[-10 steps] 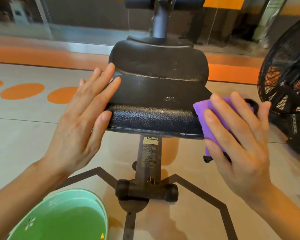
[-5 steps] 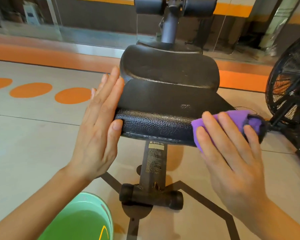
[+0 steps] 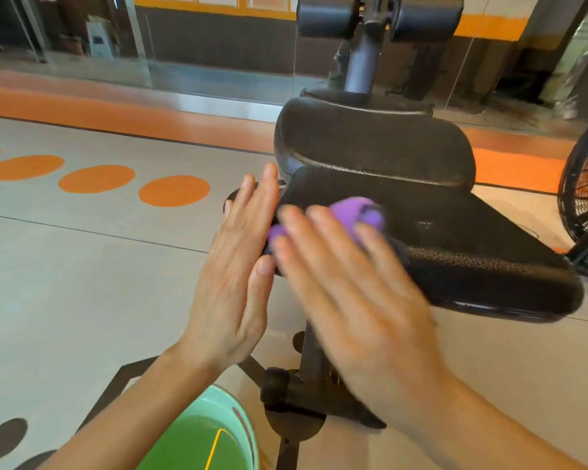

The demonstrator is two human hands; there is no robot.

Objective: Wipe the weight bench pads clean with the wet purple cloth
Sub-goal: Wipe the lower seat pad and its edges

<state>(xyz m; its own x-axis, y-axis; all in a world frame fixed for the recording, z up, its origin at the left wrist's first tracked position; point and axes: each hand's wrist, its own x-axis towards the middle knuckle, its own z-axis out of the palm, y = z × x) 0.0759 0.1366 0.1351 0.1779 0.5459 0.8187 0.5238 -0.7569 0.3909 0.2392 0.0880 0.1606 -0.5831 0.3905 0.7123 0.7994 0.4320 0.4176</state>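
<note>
Purple cloth (image 3: 360, 215) lies under the blurred right hand (image 3: 350, 286), fingers flat, pressing the bench pad (image 3: 462, 252) beside its left edge, having crossed from the right edge; left hand (image 3: 238, 276) flat against that side.

Both bare forearms reach forward from the lower edge of the view. The left hand (image 3: 233, 283) stands on edge, fingers straight and together, its palm flat against the left side of the pad (image 3: 455, 239), thumb tucked beside the forefinger. The right hand (image 3: 350, 293) lies palm down just to its right, blurred, its fingers spread and nearly straight, pressing the cloth (image 3: 360, 212) onto the pad's near left corner. The two hands almost touch at the fingers.
</note>
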